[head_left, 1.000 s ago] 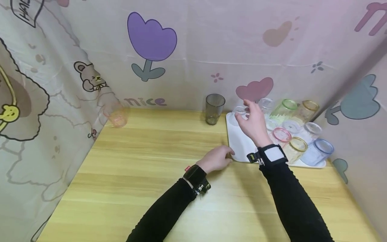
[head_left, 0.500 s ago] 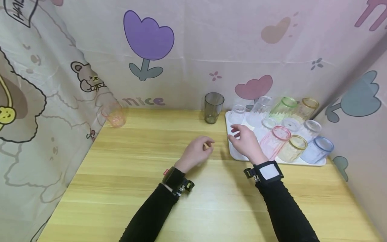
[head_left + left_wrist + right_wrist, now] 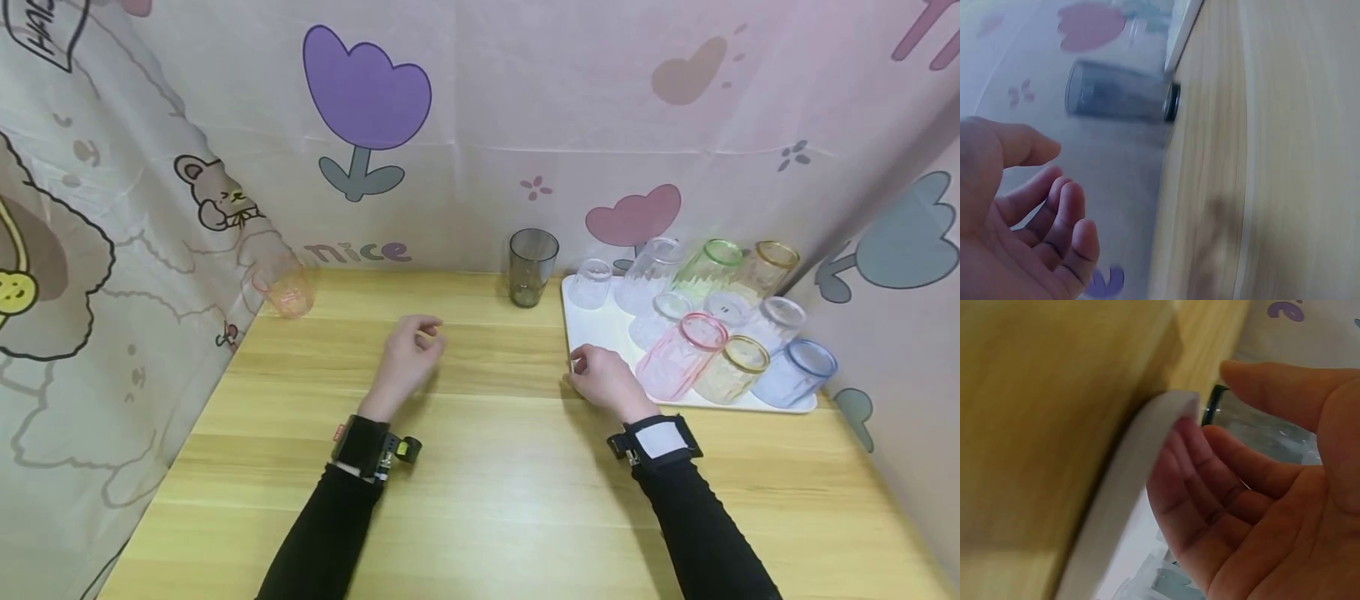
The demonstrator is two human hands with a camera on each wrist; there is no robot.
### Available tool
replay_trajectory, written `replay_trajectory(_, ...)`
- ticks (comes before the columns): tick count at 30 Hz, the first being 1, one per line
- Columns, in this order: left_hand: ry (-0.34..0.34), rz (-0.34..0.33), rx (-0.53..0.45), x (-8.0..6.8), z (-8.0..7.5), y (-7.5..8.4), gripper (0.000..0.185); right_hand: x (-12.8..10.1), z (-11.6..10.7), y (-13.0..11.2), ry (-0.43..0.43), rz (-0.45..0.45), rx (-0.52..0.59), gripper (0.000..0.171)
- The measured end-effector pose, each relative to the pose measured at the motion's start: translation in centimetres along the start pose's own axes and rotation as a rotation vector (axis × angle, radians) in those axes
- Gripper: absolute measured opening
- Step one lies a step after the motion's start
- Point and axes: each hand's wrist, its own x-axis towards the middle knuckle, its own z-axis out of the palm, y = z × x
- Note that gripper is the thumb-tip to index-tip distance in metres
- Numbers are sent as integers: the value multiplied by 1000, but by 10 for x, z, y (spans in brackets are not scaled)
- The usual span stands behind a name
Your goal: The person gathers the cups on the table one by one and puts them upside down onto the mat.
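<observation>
My left hand [image 3: 405, 362] hovers over the middle of the wooden table, fingers loosely bent around nothing. In the left wrist view, a grey tinted glass [image 3: 1119, 92] shows beyond its fingertips. At the front left corner of the white tray [image 3: 596, 329] is my right hand [image 3: 606, 379], its fingers loosely curled and overlapping the tray's rim in the right wrist view, thumb held apart. Closest to this hand on the tray is a pink-rimmed glass [image 3: 678, 358]. A small clear glass [image 3: 591, 285] stands at the tray's back left corner.
Several other glasses crowd the tray's right side, among them a yellow-rimmed glass [image 3: 735, 371], a blue glass [image 3: 795, 375] and a green glass [image 3: 708, 267]. A pale orange glass [image 3: 291, 292] stands at the table's far left corner. Printed curtain [image 3: 465, 108] borders the back.
My left hand has moved left, away from the tray's front corner. The right hand has drawn back from the small clear glass toward the tray's front left corner.
</observation>
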Motion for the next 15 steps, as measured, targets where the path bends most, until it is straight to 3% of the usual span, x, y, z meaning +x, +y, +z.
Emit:
replay_trajectory(7, 205, -85, -45, 7, -40, -26, 46, 0, 3, 6, 12, 17, -53, 29)
replay_trajectory(15, 492, -105, -19, 16, -83, -49, 52, -1, 2, 3, 15, 42, -102, 22)
